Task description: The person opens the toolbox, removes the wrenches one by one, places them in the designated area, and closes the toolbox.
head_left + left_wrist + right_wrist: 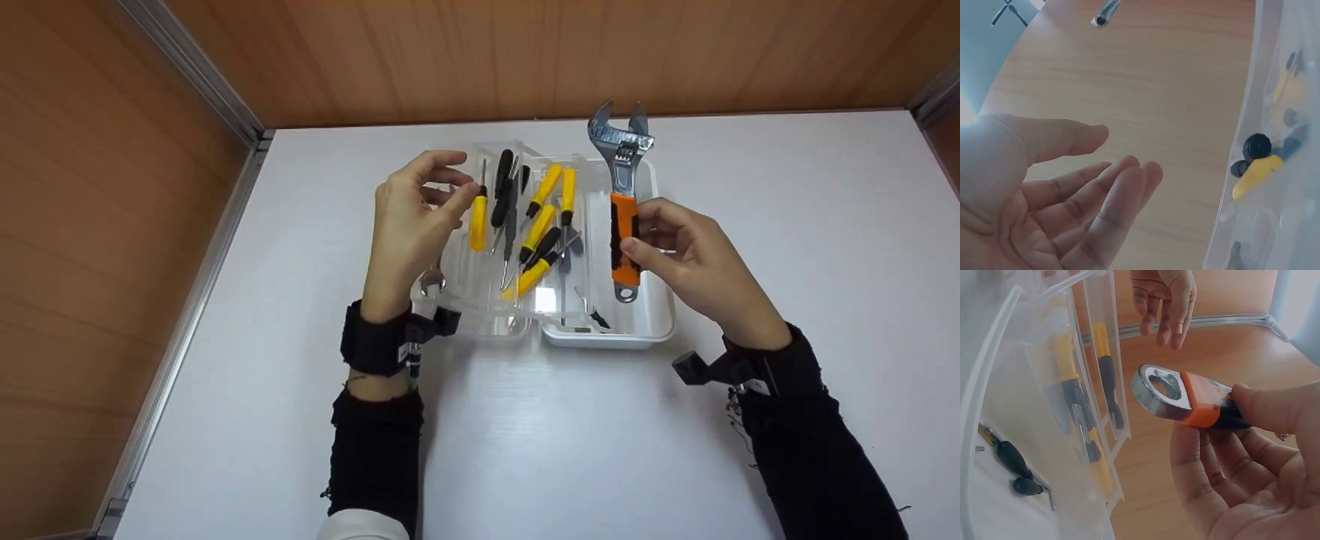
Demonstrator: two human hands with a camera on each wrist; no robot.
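My right hand point(651, 238) grips the orange handle of a large adjustable wrench point(624, 196), held above the white tray point(645, 330) with its steel head pointing away. In the right wrist view the thumb and fingers of that hand point(1224, 439) pinch the wrench point(1176, 395) near its ring end. My left hand point(441, 187) hovers with relaxed fingers and holds nothing, over a clear divided box point(480, 319) of yellow and black screwdrivers point(478, 221). The left wrist view shows the empty palm point(1120, 164) beside the box wall point(1241, 185).
A small steel spanner point(433, 282) lies in the clear box under my left hand. Thin dark tools point(596, 319) lie in the white tray. Both containers sit mid-table on a white tabletop point(525, 450), with wooden walls behind and to the left.
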